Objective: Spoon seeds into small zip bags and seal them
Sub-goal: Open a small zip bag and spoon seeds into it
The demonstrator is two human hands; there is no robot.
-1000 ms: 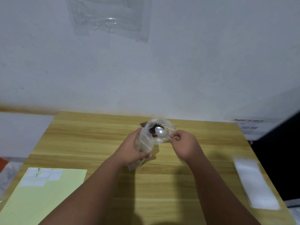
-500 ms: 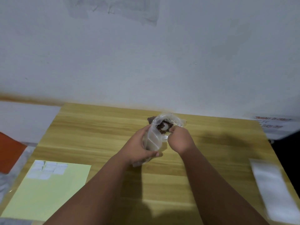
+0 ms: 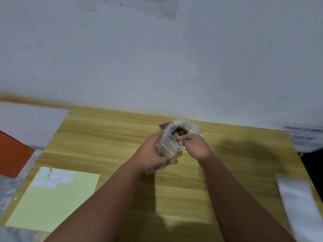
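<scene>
Head view: wooden bench (image 3: 104, 137) seen from above, work gathered at 12 o'clock near the far edge.
Left hand (image 3: 152, 154): curled round a frosted zip bag (image 3: 167, 145), gripping it upright with the mouth up, probably so that seeds drop straight in.
Right hand (image 3: 195, 145): pinches the handle of a spoon (image 3: 178, 140); only a sliver shows, bowl hidden, load impossible to tell.
Seeds (image 3: 180, 131): dark heap inside an open clear pouch (image 3: 193, 127), touching the zip bag at its 1 o'clock; likely kept that close to shorten the carry and limit spills.
Step, as judged: moving a spoonful between pouch and bag; sealing not yet done.
Yellow sheet (image 3: 52, 198): at 8 o'clock, white labels (image 3: 52, 177) on its far corner, well apart from the filling.
White strip (image 3: 300, 203): at 4 o'clock by the bench edge, blurred.
Risk: floppy bag mouth may fold shut under the spoon.
</scene>
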